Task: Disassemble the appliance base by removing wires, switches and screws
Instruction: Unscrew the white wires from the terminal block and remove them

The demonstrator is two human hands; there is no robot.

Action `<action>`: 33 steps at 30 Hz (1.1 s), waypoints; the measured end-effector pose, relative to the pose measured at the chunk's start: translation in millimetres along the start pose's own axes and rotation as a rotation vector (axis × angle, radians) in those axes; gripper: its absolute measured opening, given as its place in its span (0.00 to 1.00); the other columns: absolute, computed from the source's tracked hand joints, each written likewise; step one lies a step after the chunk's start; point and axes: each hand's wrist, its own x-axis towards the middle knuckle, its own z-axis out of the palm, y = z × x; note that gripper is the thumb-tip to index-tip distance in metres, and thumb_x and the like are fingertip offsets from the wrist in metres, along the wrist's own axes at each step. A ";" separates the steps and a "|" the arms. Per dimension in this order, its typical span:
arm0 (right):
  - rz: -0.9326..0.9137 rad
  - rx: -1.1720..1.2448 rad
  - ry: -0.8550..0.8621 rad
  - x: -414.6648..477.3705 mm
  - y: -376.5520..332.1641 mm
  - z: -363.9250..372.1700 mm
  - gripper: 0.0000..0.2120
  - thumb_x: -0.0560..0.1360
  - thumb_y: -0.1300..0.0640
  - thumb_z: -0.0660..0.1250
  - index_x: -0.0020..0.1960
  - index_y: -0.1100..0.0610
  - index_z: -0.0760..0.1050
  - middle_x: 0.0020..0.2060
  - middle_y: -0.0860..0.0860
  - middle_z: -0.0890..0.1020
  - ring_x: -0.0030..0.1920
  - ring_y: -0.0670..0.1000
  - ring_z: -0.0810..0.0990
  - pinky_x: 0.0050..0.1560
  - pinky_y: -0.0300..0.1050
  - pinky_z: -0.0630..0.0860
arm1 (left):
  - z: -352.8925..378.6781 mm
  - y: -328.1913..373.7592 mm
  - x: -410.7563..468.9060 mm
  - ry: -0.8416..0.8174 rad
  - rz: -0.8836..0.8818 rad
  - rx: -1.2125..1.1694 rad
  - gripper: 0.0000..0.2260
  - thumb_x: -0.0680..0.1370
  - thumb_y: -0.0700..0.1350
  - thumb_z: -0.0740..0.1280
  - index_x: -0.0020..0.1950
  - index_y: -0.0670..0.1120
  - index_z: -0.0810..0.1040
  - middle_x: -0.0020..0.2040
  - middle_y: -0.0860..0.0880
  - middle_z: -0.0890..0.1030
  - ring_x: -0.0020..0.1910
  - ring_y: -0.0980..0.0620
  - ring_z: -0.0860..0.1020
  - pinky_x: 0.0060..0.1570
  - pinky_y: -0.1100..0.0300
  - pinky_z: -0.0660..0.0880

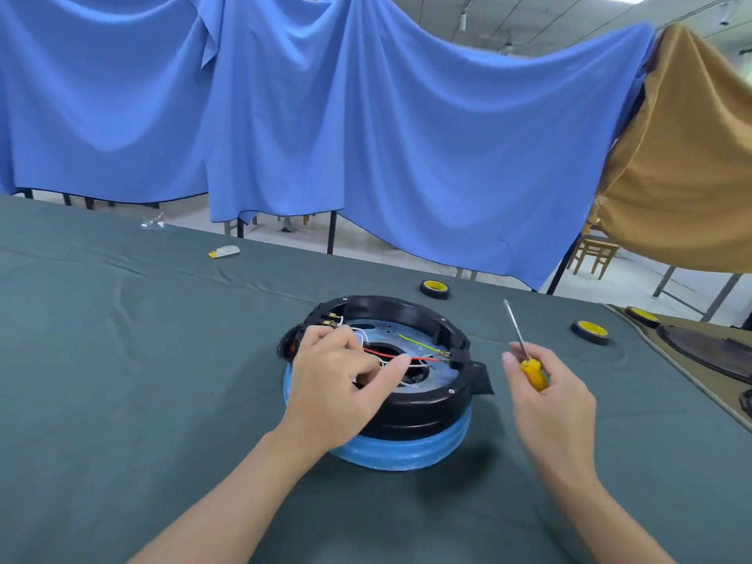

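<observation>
- The worktop [122, 360] is covered in grey-green cloth. The base [427, 405] sits near its middle, open side up, on a blue ring [407, 455].
- Risk: the base is perched on that ring rather than flat on the cloth. A hard tug on a wire could tip it or slide it, since neither hand is bracing the rim.
- The left hand [337, 384] reaches in over the near-left rim with its wrist low and its fingers curled down among the wiring. It seems to pinch a white wire [362, 335], though the grip itself is partly hidden.
- The right hand [549, 400] is held just right of the base and clear of it. Its fingers are wrapped round the yellow handle of a screwdriver [533, 372], and the forefinger is straighter than the others.
- The screwdriver's shaft points up and away, leaning left, with the tip in the air.
- Risk: the bare tip is close to the working hand, so swinging it in while the left hand is still inside could jab the fingers or nick insulation.
- A red wire [390, 355] and a yellow-green wire [419, 344] run to a terminal at the right wall.
- Risk: pulling on the lead rather than the connector could tear it off.
- A rim screw [451, 390] is still seated.
</observation>
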 end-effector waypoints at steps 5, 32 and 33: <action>0.087 -0.042 -0.134 5.1 6.8 8.0 0.11 0.74 0.47 0.70 0.55 0.48 0.81 0.36 0.39 0.80 0.40 0.40 0.77 0.47 0.42 0.70 | -6.0 -9.7 0.2 0.016 -0.004 -0.042 0.21 0.76 0.53 0.63 0.24 0.48 0.65 0.27 0.51 0.72 0.35 0.57 0.70 0.49 0.58 0.64; 0.371 -0.015 -0.340 -10.5 -25.9 5.3 0.16 0.68 0.44 0.73 0.49 0.43 0.69 0.44 0.41 0.76 0.45 0.41 0.74 0.36 0.40 0.68 | -14.4 -30.0 18.7 0.103 -0.995 -0.605 0.17 0.74 0.34 0.67 0.61 0.48 0.80 0.48 0.55 0.85 0.50 0.52 0.82 0.56 0.55 0.76; 0.357 -0.003 -0.344 -5.9 -24.8 5.0 0.15 0.68 0.43 0.74 0.48 0.43 0.70 0.45 0.41 0.77 0.46 0.41 0.75 0.37 0.40 0.68 | -17.6 -36.3 20.8 0.076 -1.000 -0.697 0.17 0.74 0.33 0.67 0.60 0.47 0.80 0.47 0.53 0.85 0.47 0.52 0.83 0.52 0.56 0.77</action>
